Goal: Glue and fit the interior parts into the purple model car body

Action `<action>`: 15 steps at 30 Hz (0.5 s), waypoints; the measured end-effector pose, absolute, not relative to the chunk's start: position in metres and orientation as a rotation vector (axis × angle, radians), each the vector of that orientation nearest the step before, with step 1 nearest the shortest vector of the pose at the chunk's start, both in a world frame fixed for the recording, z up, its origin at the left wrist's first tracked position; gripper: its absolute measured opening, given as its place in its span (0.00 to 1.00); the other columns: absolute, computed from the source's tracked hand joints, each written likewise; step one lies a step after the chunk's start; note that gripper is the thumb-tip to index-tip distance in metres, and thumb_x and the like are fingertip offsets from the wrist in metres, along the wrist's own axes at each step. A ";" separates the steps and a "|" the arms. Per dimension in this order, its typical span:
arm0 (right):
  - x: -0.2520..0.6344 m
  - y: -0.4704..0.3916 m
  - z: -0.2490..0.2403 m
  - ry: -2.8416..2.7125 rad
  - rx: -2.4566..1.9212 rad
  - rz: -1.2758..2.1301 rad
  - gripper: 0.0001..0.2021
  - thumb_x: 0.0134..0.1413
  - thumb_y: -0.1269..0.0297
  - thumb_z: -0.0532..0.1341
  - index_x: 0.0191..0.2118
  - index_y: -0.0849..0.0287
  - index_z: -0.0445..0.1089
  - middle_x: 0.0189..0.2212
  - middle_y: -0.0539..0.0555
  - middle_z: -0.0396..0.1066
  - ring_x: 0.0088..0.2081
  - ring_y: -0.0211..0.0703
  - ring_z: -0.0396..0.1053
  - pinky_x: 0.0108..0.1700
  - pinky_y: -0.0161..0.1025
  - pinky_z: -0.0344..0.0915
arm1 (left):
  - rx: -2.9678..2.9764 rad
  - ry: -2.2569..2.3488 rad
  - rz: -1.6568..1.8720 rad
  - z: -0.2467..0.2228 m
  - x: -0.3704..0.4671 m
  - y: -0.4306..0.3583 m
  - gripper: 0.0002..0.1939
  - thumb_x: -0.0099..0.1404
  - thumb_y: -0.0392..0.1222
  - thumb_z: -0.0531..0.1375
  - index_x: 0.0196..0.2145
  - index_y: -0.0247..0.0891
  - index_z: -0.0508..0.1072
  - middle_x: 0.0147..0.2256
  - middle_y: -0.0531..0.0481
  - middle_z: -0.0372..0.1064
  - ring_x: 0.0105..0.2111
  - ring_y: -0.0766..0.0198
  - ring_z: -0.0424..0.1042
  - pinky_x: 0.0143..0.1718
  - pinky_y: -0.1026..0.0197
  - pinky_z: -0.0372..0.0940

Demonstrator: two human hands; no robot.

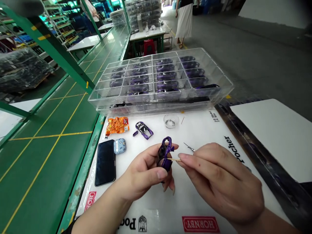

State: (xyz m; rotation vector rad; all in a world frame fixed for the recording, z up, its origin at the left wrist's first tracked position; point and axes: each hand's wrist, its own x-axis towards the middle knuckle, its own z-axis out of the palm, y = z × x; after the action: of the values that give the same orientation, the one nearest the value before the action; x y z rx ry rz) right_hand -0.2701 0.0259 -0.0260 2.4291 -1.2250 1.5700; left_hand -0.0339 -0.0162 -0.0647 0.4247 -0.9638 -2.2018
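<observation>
My left hand [143, 174] grips a small glossy purple model car body [168, 164], tilted up on its end between thumb and fingers. A thin wooden toothpick [174, 159] is pinched in the fingertips of my right hand [219, 177], its tip at the side of the body; whether it touches is too fine to tell. Just past the right fingers a thin metal tool [189, 147] pokes out, partly hidden by them. Farther back, a second purple car body [146, 130] lies on the white mat, near a small clear dish [171, 121] with tiny bits in it.
Clear divided trays [156, 100] holding several purple bodies stand across the back. At left lie a phone [105, 162], a blue patterned case [120, 146] and an orange snack packet [117, 125]. A green conveyor [48, 146] runs alongside. A person in a white skirt [184, 21] is in the aisle.
</observation>
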 end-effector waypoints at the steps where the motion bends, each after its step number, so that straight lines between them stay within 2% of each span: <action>1: -0.270 0.025 -0.025 -1.230 2.427 1.577 0.16 0.66 0.86 0.74 0.56 0.71 0.83 0.43 0.58 0.82 0.43 0.41 0.79 0.45 0.42 0.81 | 0.437 -0.966 -2.203 -0.065 -0.034 -0.017 0.33 0.77 0.48 0.77 0.74 0.39 0.78 0.34 0.51 0.77 0.31 0.64 0.77 0.41 0.58 0.79; 5: -0.267 0.022 -0.024 -1.254 2.417 1.604 0.18 0.66 0.87 0.74 0.57 0.67 0.83 0.41 0.54 0.82 0.41 0.38 0.79 0.44 0.38 0.82 | 0.497 -0.980 -2.188 -0.065 -0.035 -0.018 0.33 0.75 0.48 0.79 0.71 0.39 0.79 0.34 0.52 0.75 0.31 0.62 0.79 0.38 0.60 0.77; 9: -0.264 0.023 -0.026 -1.303 2.384 1.635 0.21 0.66 0.87 0.73 0.58 0.60 0.84 0.40 0.52 0.82 0.39 0.40 0.79 0.40 0.39 0.80 | 0.480 -0.938 -2.194 -0.063 -0.039 -0.019 0.31 0.72 0.45 0.81 0.68 0.39 0.81 0.35 0.53 0.74 0.30 0.65 0.75 0.38 0.59 0.79; 15: -0.265 0.023 -0.031 -1.331 2.377 1.634 0.22 0.66 0.87 0.73 0.59 0.59 0.85 0.41 0.54 0.83 0.39 0.42 0.80 0.40 0.41 0.80 | 0.476 -0.883 -2.214 -0.058 -0.042 -0.021 0.27 0.73 0.42 0.80 0.65 0.38 0.82 0.33 0.54 0.74 0.30 0.67 0.75 0.38 0.61 0.80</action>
State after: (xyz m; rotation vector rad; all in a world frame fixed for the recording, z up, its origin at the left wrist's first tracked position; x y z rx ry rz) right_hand -0.2650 0.0231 -0.0311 2.3772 -1.3310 1.6344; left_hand -0.0419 -0.0209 -0.0576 0.4758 -0.8825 -2.2140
